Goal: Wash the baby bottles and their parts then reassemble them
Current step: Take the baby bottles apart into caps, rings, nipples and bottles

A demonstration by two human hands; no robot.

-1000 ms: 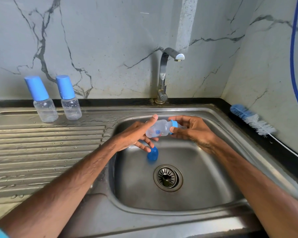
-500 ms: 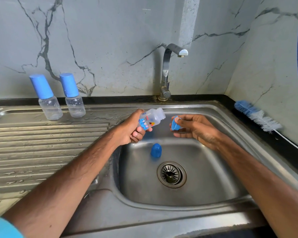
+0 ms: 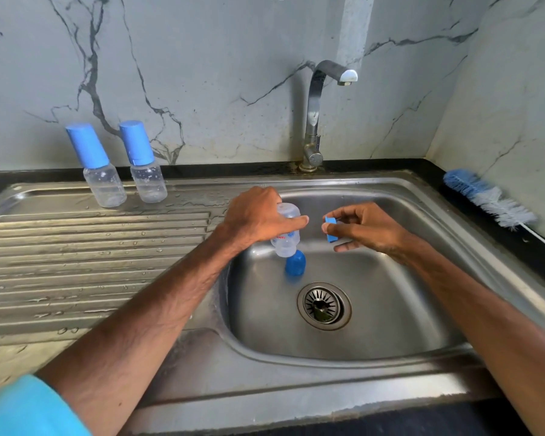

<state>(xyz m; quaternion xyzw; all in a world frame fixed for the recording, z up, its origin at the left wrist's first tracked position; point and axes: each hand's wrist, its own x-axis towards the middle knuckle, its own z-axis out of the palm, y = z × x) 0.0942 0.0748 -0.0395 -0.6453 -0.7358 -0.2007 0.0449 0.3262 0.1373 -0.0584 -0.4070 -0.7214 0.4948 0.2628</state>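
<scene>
left hand: from my remote seat i see the left hand (image 3: 258, 215) clamped round a clear bottle (image 3: 286, 239), fingers curled on it, thumb across its side.
clear bottle: held over the sink (image 3: 390, 190), uncapped and tipped mouth-down.
right hand: the right hand (image 3: 365, 228) pinches a blue ring (image 3: 330, 229) between thumb and fingers (image 3: 343, 214), just beside the bottle but apart from it.
blue cap: the blue cap (image 3: 295, 262) stands on the basin floor, between the bottle's mouth and the drain (image 3: 324, 306).
drainboard: two capped bottles (image 3: 103, 180) (image 3: 147, 174) stand upright, side by side, beaded with water.
worktop: a bottle brush (image 3: 491, 199) lies at the right, along the wall.
</scene>
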